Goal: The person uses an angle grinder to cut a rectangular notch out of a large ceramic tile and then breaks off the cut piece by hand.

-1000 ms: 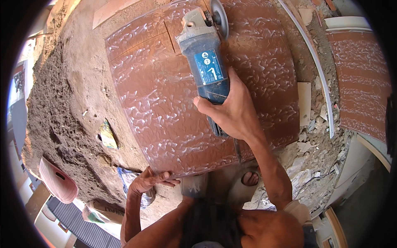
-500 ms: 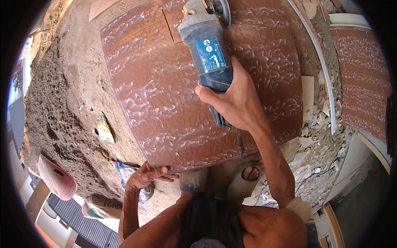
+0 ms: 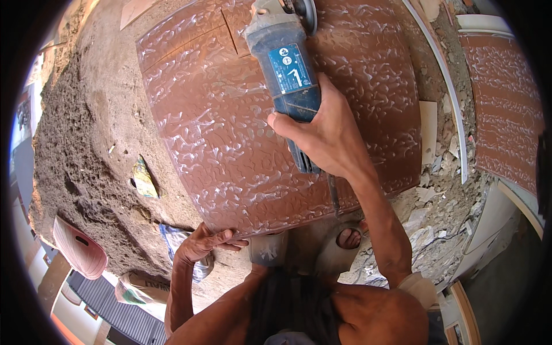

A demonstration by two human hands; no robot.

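A large brown tile (image 3: 230,144) with a glossy wavy pattern lies in front of me. Near its far left corner, a straight slit and a fainter line meet. My right hand (image 3: 330,135) is wrapped around the body of a blue angle grinder (image 3: 287,69), which is held over the tile. The grinder's disc (image 3: 309,16) points away from me at the top of the view; whether it touches the tile is unclear. At the tile's near left corner, my left hand (image 3: 204,244) grips the edge, its fingers partly hidden.
Sandy soil (image 3: 75,138) is heaped on the left, with a crumpled yellow wrapper (image 3: 144,178) and a pinkish curved piece (image 3: 79,247). Rubble (image 3: 428,221) and a long pale strip (image 3: 448,86) lie right. Another patterned tile (image 3: 503,109) stands farther right. My feet are by the near edge.
The grinder and my right hand have shifted slightly away from me and to the left. My left hand stays at the tile's corner.
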